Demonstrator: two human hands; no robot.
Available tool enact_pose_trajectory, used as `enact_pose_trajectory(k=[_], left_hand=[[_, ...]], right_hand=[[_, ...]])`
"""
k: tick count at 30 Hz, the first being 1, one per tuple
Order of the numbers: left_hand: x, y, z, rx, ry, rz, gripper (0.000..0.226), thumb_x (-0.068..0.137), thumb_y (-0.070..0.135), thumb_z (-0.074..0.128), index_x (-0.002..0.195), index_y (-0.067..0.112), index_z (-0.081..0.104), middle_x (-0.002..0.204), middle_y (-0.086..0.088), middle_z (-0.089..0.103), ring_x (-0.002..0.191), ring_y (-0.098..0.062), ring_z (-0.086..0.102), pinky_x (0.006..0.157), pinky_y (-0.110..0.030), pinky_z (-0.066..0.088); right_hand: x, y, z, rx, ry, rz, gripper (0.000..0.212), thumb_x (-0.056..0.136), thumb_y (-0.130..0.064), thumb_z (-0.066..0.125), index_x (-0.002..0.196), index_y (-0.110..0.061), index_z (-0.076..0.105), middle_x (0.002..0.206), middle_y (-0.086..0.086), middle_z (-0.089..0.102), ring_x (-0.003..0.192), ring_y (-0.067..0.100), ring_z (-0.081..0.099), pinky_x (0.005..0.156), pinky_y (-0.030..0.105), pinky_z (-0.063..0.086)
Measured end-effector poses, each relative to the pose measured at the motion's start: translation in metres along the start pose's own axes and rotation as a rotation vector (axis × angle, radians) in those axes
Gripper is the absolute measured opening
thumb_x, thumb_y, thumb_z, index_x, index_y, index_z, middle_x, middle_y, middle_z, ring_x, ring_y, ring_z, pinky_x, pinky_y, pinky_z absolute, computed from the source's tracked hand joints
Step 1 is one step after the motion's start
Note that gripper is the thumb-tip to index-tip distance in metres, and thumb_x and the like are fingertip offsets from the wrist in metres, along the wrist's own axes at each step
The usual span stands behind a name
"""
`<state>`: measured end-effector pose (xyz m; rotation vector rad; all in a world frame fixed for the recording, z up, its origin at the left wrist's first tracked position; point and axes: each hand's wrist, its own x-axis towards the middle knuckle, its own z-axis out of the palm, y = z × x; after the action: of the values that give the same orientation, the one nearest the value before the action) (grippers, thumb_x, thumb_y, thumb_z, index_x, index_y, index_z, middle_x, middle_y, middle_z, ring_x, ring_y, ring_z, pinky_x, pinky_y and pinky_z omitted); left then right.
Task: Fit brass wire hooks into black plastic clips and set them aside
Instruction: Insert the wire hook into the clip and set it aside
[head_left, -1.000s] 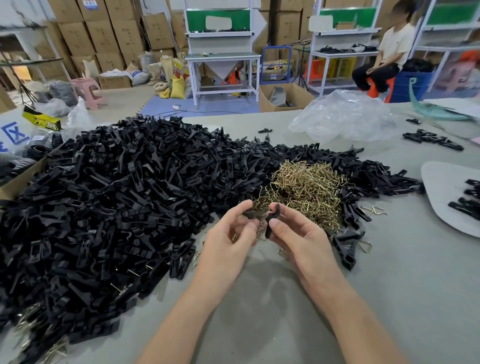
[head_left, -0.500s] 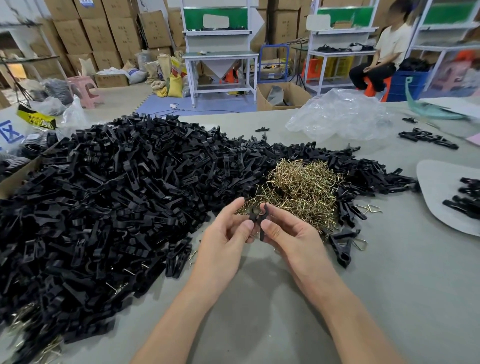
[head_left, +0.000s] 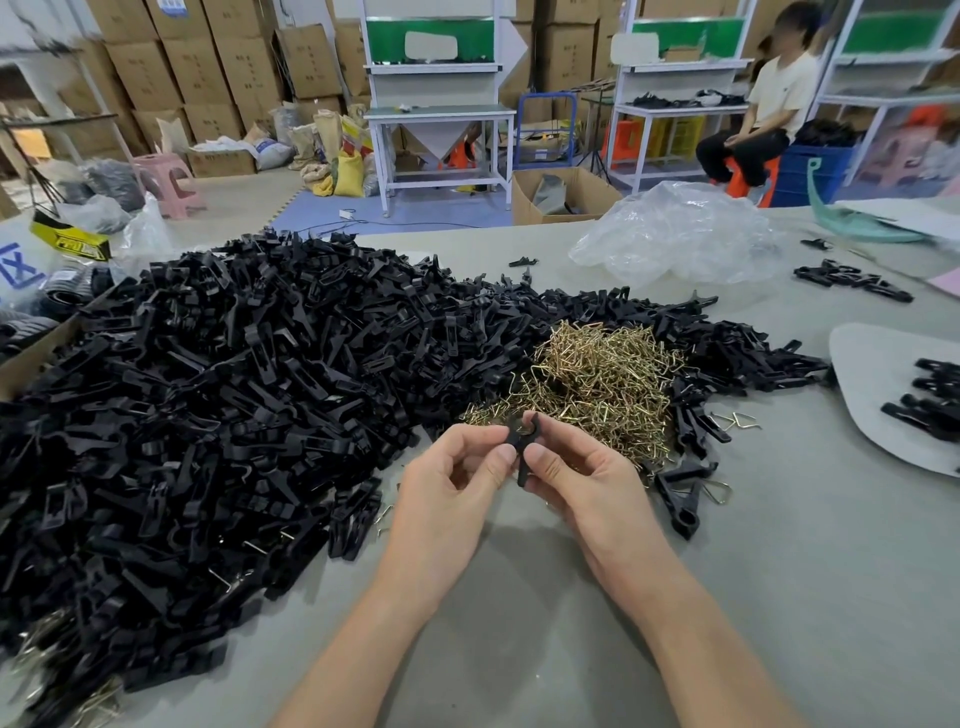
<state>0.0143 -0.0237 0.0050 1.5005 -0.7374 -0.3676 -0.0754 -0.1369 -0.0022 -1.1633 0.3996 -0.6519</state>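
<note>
The counter (head_left: 779, 571) carries everything. From my hands, the clip pile (head_left: 234, 405) spreads from 8 round to 12 o'clock, within easy reach of the left side. The bag (head_left: 680, 239) lies far out at 1 o'clock, well apart from the work. The board (head_left: 872, 374) sits at 3 o'clock with a few clips on it, so I judge that is where finished ones get set aside. The hook pile (head_left: 597, 384) lies just beyond my fingertips at 12 to 1 o'clock, so a hook is a short reach away.

My left hand (head_left: 447, 493) and right hand (head_left: 587, 483) meet over the near edge of the hook pile, lifted off the counter. Both are clamped on one clip (head_left: 524, 447). The left pinches its upper end and the right thumb presses along its lower shaft, bracing it upright, I judge for a hook to be pushed home. A glint at the clip's top may be that hook; I cannot tell whether it is seated.

A second ago the hands were a little apart, the right holding the clip alone. Half a second ago they had closed together, and they stay so now, with the clip showing more plainly between the thumbs. The piles have not shifted.
</note>
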Motion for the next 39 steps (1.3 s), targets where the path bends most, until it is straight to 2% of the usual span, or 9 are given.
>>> enact_pose_trajectory(k=[7,12,16,21,25,30,35,39], left_hand=[[-0.0017,-0.0023,0.0032,0.017,0.028,0.029,0.015,0.094,0.016,0.068,0.1,0.03,0.069,0.086,0.007,0.075,0.084,-0.009,0.07,0.08,-0.023,0.055],[-0.0012,-0.0022,0.0019,0.033,0.024,0.046,0.015,0.095,0.018,0.067,0.101,0.031,0.07,0.088,0.008,0.075,0.086,-0.008,0.07,0.081,-0.021,0.054],[-0.0022,-0.0011,0.0012,0.047,0.031,0.071,0.014,0.095,0.017,0.066,0.101,0.03,0.069,0.087,0.011,0.074,0.083,-0.004,0.069,0.074,-0.011,0.049],[-0.003,-0.0007,0.003,0.06,0.035,0.076,0.014,0.095,0.019,0.066,0.101,0.032,0.07,0.086,0.011,0.073,0.08,-0.003,0.067,0.072,-0.012,0.049],[-0.0029,-0.0016,0.0028,0.056,0.035,0.071,0.015,0.095,0.019,0.066,0.101,0.032,0.07,0.086,0.01,0.073,0.08,-0.007,0.067,0.073,-0.017,0.052],[-0.0035,-0.0042,0.0028,0.131,0.031,0.095,0.016,0.097,0.021,0.063,0.104,0.034,0.068,0.086,0.011,0.072,0.084,-0.011,0.068,0.078,-0.025,0.054],[-0.0053,-0.0029,0.0033,0.192,0.013,0.122,0.019,0.1,0.018,0.059,0.107,0.033,0.068,0.095,0.022,0.072,0.091,0.002,0.067,0.074,-0.008,0.047],[-0.0054,-0.0001,0.0017,0.214,-0.002,0.13,0.022,0.1,0.018,0.058,0.105,0.037,0.068,0.092,0.024,0.071,0.088,0.002,0.066,0.071,-0.008,0.046]], right_hand=[[0.0012,-0.0002,0.0007,0.077,-0.003,0.02,0.033,0.074,-0.02,0.077,0.105,-0.028,0.08,0.11,0.007,0.077,0.101,0.017,0.072,0.081,0.024,0.057],[0.0006,-0.0013,0.0009,0.105,-0.011,0.024,0.032,0.073,-0.018,0.076,0.103,-0.028,0.081,0.11,0.007,0.077,0.102,0.019,0.072,0.081,0.024,0.058],[0.0006,-0.0018,0.0011,0.105,-0.009,0.015,0.033,0.073,-0.019,0.076,0.104,-0.027,0.08,0.111,0.008,0.076,0.104,0.022,0.072,0.084,0.026,0.058],[-0.0008,-0.0023,0.0002,0.063,-0.021,-0.001,0.034,0.074,-0.021,0.077,0.107,-0.03,0.079,0.112,0.005,0.076,0.104,0.019,0.072,0.082,0.024,0.057],[-0.0026,-0.003,0.0009,0.026,-0.027,-0.009,0.034,0.076,-0.022,0.077,0.108,-0.031,0.079,0.113,0.005,0.076,0.104,0.018,0.072,0.082,0.023,0.057],[-0.0052,-0.0055,0.0026,0.031,-0.034,-0.007,0.029,0.077,-0.018,0.075,0.102,-0.031,0.081,0.107,0.004,0.077,0.094,0.014,0.074,0.077,0.02,0.057],[-0.0038,-0.0056,0.0017,0.103,-0.096,0.038,0.027,0.077,-0.014,0.074,0.102,-0.021,0.082,0.106,0.009,0.077,0.092,0.018,0.075,0.077,0.022,0.058],[-0.002,-0.0019,-0.0028,0.106,-0.135,0.047,0.031,0.079,-0.02,0.075,0.11,-0.02,0.078,0.11,0.009,0.076,0.099,0.021,0.073,0.083,0.026,0.057]])
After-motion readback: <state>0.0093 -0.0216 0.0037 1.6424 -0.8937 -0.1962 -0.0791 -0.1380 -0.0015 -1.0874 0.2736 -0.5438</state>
